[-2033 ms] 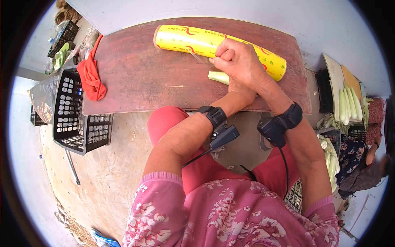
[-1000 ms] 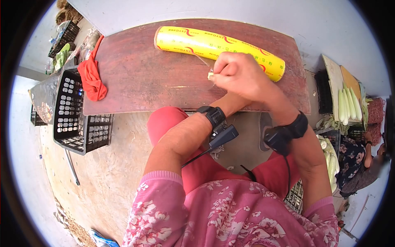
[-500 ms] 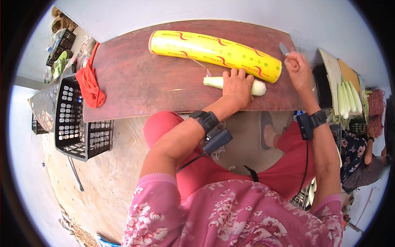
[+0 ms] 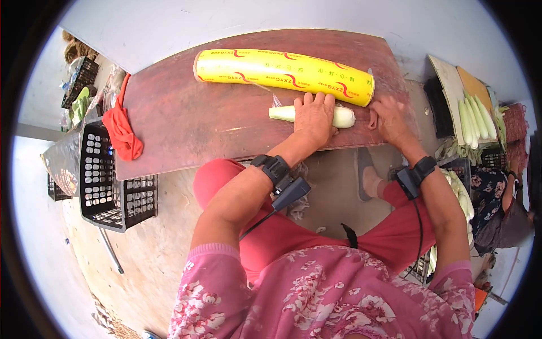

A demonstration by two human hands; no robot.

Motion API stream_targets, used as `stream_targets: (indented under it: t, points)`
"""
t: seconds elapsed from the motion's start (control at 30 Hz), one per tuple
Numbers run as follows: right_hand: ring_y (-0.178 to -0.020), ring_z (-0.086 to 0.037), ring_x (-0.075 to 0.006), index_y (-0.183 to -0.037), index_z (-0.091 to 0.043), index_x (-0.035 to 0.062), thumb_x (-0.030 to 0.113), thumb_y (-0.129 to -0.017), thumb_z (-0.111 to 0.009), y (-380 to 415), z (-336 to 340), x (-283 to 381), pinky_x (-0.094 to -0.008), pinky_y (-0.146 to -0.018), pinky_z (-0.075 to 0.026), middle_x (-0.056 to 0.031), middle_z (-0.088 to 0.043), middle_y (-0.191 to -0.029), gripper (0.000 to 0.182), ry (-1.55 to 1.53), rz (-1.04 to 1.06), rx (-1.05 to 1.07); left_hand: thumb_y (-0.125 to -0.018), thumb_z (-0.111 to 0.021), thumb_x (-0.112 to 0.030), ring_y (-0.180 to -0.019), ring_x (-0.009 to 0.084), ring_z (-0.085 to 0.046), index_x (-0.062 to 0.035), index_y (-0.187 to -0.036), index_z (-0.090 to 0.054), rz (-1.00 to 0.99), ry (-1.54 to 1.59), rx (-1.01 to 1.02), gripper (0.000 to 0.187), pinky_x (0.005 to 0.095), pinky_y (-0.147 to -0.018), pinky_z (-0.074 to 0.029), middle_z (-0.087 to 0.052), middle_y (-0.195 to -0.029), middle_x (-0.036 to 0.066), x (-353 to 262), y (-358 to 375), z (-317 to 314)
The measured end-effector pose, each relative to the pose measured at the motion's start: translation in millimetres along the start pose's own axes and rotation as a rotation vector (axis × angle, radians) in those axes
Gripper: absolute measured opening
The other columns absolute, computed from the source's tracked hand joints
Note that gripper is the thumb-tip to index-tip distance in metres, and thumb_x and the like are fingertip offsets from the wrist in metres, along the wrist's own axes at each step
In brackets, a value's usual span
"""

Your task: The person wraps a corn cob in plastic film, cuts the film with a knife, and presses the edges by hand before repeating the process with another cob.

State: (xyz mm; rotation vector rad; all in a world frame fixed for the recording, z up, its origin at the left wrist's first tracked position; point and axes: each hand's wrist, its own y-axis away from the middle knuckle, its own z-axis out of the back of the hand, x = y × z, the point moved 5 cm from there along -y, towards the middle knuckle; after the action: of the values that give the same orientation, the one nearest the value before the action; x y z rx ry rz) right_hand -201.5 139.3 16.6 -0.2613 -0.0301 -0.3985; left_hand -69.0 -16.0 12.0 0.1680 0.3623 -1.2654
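Note:
My left hand (image 4: 314, 118) lies over a pale green-white, tapered vegetable (image 4: 343, 117) on the table, its fingers wrapped round the middle. The narrow end points left and the thick end shows on the right. A strip of clear film (image 4: 276, 100) runs from a yellow printed roll of cling film (image 4: 282, 70) to the vegetable's narrow end. My right hand (image 4: 393, 121) is closed at the right end of the roll, beside the vegetable's thick end, slightly blurred. The small knife that showed in it earlier cannot be made out clearly now.
The worn red-brown table (image 4: 186, 124) ends just in front of my hands. A red cloth (image 4: 122, 133) hangs at its left end by a black crate (image 4: 99, 175). Pale long vegetables (image 4: 477, 121) are stacked at right, with another person (image 4: 499, 203) nearby.
My right hand has come down and left, from above the table's right end to beside the roll and vegetable. My left hand stays on the vegetable. The view has shifted slightly.

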Motion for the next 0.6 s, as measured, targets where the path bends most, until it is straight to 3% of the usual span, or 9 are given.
stream_targets:
  t: [0.13, 0.33, 0.43, 0.6]
  points:
    - [-0.107, -0.051, -0.0268, -0.100, -0.057, 0.0057, 0.005, -0.081, -0.053, -16.9, 23.8, 20.1, -0.0414, -0.086, -0.035, -0.0096, -0.055, -0.112, 0.020, -0.020, 0.028, -0.275, -0.062, -0.084, -0.032, -0.109, 0.0276, -0.049, -0.0085, -0.110, -0.053, 0.014, 0.005, -0.024, 0.062, 0.0421, -0.090, -0.035, -0.057, -0.113, 0.008, 0.3, -2.3, -1.7]
    - [-0.110, -0.052, -0.0264, -0.110, -0.052, 0.0043, 0.011, -0.080, -0.062, -29.6, 37.9, 28.7, -0.0458, -0.093, -0.034, -0.0106, -0.057, -0.112, 0.032, 0.125, -0.258, -0.184, -0.062, -0.084, -0.032, -0.110, 0.0279, -0.050, -0.0089, -0.109, -0.054, -0.012, 0.003, -0.014, 0.061, 0.0422, -0.090, -0.036, -0.058, -0.112, 0.009, 1.3, -3.3, 0.1]
    - [-0.117, -0.047, -0.0266, -0.118, -0.050, 0.0072, 0.018, -0.079, -0.065, -41.2, 34.8, 43.1, -0.0461, -0.096, -0.031, -0.0109, -0.053, -0.120, 0.043, -0.137, -0.113, -0.195, -0.062, -0.084, -0.033, -0.109, 0.0277, -0.051, -0.0100, -0.108, -0.056, -0.025, 0.000, -0.009, 0.059, 0.0422, -0.089, -0.036, -0.059, -0.111, 0.008, -1.0, -5.7, 0.0]
    - [-0.131, -0.035, -0.0268, -0.132, -0.046, 0.0133, 0.019, -0.075, -0.072, -50.3, 18.1, 62.3, -0.0483, -0.100, -0.029, -0.0102, -0.042, -0.137, 0.063, 0.005, -0.012, -0.071, -0.063, -0.083, -0.035, -0.108, 0.0275, -0.052, -0.0108, -0.108, -0.058, -0.058, -0.007, -0.038, 0.057, 0.0422, -0.089, -0.036, -0.060, -0.110, 0.007, 2.0, -5.9, -1.1]
